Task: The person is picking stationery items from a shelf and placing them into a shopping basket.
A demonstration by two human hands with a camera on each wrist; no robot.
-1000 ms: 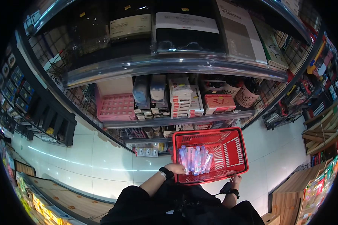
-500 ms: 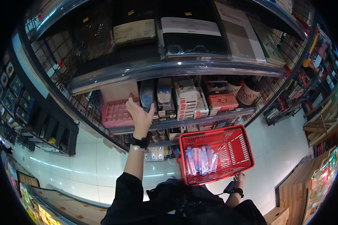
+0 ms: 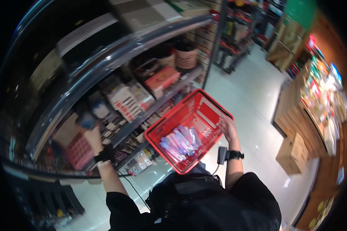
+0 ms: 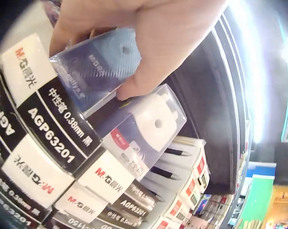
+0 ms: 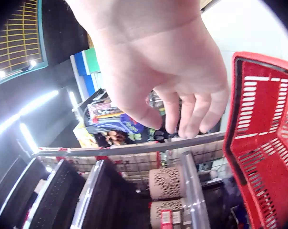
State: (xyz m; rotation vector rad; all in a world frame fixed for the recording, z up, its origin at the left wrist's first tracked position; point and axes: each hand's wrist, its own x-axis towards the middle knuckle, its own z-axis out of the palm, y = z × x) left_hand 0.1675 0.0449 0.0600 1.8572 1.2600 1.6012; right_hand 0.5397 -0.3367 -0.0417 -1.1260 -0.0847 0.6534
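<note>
My left hand (image 3: 92, 138) reaches into the shelf and grips a clear-wrapped blue box (image 4: 98, 62) with a round hole in its front, apparently a packaged pencil sharpener. Thumb and fingers straddle its sides in the left wrist view. Next to it stands a similar white-and-blue box (image 4: 156, 119), above pen boxes (image 4: 53, 129) marked AGP63201. The right hand (image 3: 229, 129) is at the right rim of the red shopping basket (image 3: 165, 125), fingers loosely bent with nothing between them. Several slim purple-blue packs (image 3: 181, 142) lie in the basket.
A pink crate (image 3: 80, 151) sits left of the gripped box on the shelf. Red-and-white boxes (image 3: 162, 81) and pink perforated cups (image 3: 186, 57) stand farther right. Over them juts the upper shelf's edge (image 3: 108, 57). A cardboard box (image 3: 292, 153) is on the floor at right.
My left hand left the basket, reached up to the shelf and took hold of the blue box. The right hand came up beside the basket's rim. The head view has turned to the right.
</note>
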